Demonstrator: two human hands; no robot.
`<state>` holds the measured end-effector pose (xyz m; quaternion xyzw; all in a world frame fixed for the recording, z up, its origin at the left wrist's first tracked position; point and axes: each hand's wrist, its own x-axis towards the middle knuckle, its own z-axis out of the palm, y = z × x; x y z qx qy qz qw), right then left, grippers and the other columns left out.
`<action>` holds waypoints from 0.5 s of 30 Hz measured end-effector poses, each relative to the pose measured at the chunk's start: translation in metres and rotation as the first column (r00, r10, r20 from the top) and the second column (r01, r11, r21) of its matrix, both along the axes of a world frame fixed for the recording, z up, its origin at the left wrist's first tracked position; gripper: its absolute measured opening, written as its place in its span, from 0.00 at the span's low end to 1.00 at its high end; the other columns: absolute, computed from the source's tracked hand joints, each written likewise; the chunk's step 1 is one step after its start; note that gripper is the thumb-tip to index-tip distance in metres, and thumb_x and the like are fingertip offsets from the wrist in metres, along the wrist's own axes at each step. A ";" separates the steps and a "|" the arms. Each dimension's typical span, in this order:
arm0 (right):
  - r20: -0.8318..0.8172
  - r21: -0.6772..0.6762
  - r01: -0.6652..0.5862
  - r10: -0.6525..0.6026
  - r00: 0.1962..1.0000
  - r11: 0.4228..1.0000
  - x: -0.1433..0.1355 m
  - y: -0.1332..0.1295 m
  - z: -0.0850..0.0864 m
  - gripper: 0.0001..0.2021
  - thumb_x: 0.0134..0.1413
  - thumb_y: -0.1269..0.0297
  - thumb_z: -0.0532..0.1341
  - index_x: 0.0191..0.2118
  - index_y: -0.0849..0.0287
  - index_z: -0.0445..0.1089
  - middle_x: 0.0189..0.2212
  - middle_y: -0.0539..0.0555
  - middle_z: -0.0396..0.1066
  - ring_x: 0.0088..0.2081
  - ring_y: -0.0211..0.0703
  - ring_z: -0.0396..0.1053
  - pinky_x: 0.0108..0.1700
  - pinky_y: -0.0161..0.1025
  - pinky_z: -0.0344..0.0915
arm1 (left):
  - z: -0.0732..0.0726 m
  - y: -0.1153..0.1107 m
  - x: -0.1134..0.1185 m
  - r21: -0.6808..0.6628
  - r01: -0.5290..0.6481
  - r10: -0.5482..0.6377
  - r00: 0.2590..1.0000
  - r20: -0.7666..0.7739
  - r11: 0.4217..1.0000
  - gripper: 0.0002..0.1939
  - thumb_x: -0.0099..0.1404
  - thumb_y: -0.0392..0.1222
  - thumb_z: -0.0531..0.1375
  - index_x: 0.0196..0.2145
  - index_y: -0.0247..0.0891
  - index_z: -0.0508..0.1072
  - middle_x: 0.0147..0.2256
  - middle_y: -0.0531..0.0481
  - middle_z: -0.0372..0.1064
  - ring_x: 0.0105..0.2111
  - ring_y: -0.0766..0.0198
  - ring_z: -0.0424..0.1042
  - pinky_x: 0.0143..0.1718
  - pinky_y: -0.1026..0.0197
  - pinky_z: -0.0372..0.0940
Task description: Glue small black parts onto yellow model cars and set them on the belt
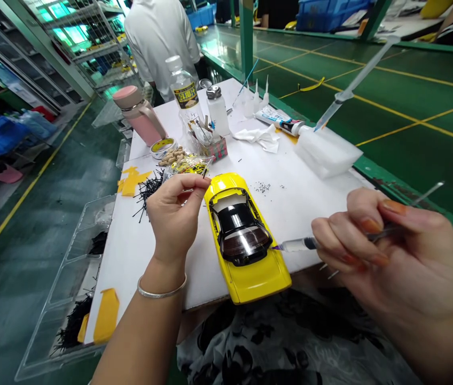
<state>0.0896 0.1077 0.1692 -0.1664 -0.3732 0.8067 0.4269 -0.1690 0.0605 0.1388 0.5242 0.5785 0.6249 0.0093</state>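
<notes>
A yellow model car body (256, 280) with a black roof and dark rear window lies on the white tabletop. My left hand (180, 206), closed in a pinch, is beside one end of it. A thin black stick-like piece (204, 172) pokes up from those fingertips. My right hand (390, 251) is wrapped round a clear syringe (296, 245) whose purple tip is at the edge of the rear window; I cannot tell whether it touches. A slim metal tool (429, 193), perhaps tweezers, also passes through the right hand. Tiny black bits (262, 187) are scattered past the car.
Black sprue-like sticks (148, 190) are heaped left of the car. Farther back stand a pink flask (140, 115), a clear bottle (184, 88) and a glue tube (278, 118). Another syringe (354, 83) rests on a white foam block (326, 152). A person (160, 43) is beyond the table.
</notes>
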 end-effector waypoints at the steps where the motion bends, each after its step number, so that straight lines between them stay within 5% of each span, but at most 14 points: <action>1: 0.002 0.004 -0.001 0.001 1.000 1.000 0.000 0.000 0.000 0.14 0.59 0.58 0.66 0.24 0.55 0.72 0.12 0.43 0.36 0.18 0.35 0.39 0.16 0.32 0.41 | 0.000 0.000 0.000 0.000 0.002 -0.002 1.000 0.001 1.000 0.08 0.66 0.30 0.69 0.35 0.44 0.85 0.36 0.54 0.82 0.38 0.67 0.81 0.39 0.66 0.75; 9: 0.030 0.082 -0.074 0.072 0.997 0.994 0.002 0.008 -0.001 0.14 0.62 0.57 0.64 0.26 0.55 0.72 0.12 0.44 0.41 0.18 0.36 0.46 0.19 0.30 0.50 | 0.000 0.000 0.000 -0.006 0.003 -0.003 1.000 0.008 1.000 0.08 0.65 0.31 0.69 0.35 0.44 0.84 0.35 0.54 0.82 0.38 0.65 0.81 0.39 0.65 0.74; 15: 0.171 0.193 -0.263 0.231 0.958 0.945 0.002 0.011 0.008 0.17 0.66 0.53 0.62 0.27 0.55 0.71 0.15 0.46 0.51 0.20 0.37 0.51 0.22 0.36 0.49 | 0.001 0.000 0.000 -0.006 -0.012 0.012 1.000 0.011 1.000 0.07 0.65 0.31 0.69 0.35 0.44 0.84 0.36 0.53 0.82 0.39 0.64 0.81 0.38 0.65 0.75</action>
